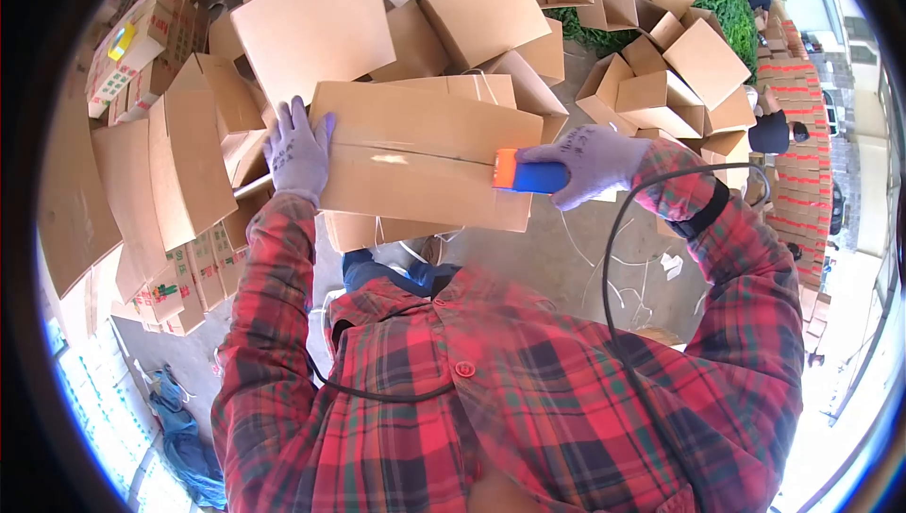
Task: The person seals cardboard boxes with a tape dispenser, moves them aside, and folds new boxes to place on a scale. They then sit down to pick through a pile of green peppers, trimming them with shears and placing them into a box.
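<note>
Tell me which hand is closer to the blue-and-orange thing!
Right. The right hand is holding the blue-and-orange thing near the right end of the cardboard box; the left hand is at the box's left edge.

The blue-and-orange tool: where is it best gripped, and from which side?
Probably by the blue end, from the right: that end points right, where the right hand already holds it, while the orange end points left over the box.

Matt cardbd box w/ shiny patch, smooth plastic-lkg tool, matt cloth shirt.
</note>
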The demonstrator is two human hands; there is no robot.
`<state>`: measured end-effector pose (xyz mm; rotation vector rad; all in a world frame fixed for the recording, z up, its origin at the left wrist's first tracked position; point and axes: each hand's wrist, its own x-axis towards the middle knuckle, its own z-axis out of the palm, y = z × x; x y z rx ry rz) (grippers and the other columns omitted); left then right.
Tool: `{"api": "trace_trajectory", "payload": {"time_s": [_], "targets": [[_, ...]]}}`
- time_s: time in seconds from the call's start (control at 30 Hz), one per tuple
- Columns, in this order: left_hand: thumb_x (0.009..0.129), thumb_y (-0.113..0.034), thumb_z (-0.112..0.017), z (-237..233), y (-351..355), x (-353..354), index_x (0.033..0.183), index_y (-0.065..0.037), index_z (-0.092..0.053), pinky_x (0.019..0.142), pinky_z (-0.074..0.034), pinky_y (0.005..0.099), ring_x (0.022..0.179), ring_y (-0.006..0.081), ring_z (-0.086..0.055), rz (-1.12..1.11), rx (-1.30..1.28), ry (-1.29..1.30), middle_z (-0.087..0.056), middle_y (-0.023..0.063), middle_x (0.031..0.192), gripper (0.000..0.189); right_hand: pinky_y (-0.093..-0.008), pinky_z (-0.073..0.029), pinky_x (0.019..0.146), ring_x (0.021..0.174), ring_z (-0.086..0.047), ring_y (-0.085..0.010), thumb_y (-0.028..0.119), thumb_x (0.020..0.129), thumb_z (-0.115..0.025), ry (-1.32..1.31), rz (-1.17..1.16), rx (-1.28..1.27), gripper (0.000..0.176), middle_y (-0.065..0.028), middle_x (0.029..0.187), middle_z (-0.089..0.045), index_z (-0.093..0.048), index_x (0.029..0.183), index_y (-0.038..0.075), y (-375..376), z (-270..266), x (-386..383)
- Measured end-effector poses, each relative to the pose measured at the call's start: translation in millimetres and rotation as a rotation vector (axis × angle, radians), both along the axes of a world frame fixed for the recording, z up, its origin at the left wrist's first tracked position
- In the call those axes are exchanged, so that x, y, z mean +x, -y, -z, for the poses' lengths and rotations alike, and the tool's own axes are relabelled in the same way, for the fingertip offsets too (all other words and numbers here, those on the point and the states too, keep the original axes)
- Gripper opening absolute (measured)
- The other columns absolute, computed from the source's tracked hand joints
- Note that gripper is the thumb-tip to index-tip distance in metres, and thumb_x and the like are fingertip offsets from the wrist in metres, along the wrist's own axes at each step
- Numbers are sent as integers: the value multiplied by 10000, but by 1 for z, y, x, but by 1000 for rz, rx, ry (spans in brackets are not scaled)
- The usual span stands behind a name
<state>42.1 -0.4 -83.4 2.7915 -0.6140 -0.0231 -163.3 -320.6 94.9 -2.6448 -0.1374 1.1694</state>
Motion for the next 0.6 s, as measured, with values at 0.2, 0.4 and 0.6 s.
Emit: {"api": "trace_trajectory", "payload": {"time_s": [0.2,0.4,0.6], "targets": [[894,-517,-576,-55,77,-107,1398,-124,-497,1163,-162,593,1403,380,-320,840,-83,59,-405,147,1488,644,-429,-506,760,782,-660,-340,341,725,-673,77,39,113,706,-168,825,-663,-502,1398,213,17,11,-21],[897,-447,-606,-35,81,-112,1408,-142,-498,1168,-173,576,1402,376,-332,866,-25,-15,-405,126,1502,605,-426,-516,805,888,-659,-341,320,701,-740,223,97,163,762,-138,985,-672,-495,1416,223,79,24,-110],[905,-402,-610,-41,87,-114,1411,-135,-499,1171,-159,577,1408,384,-321,862,15,-38,-390,129,1515,583,-437,-504,847,938,-648,-354,328,691,-733,149,215,52,785,-153,978,-671,-477,1431,280,98,72,-150]]}}
